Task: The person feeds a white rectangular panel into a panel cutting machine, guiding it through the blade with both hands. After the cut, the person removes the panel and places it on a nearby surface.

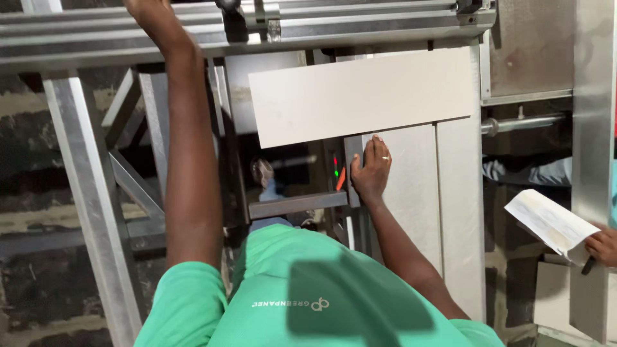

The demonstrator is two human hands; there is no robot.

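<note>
A folded white sheet of paper (551, 222) with faint print sits at the far right, pinched by a co-worker's hand (603, 246) (not mine). Just left of my right hand (371, 170), small red and green indicator lights (335, 165) glow on a dark panel.

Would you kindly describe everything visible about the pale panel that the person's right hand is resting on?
The pale panel is a flat, off-white board with a smooth matt face, seemingly laminated wood or similar. It runs lengthwise away from the camera, beside a matching strip with a thin seam between them. The right hand, wearing a ring, lies flat on its left edge, fingers extended. A second pale board lies crosswise over its far end, beneath a metal rail.
</note>
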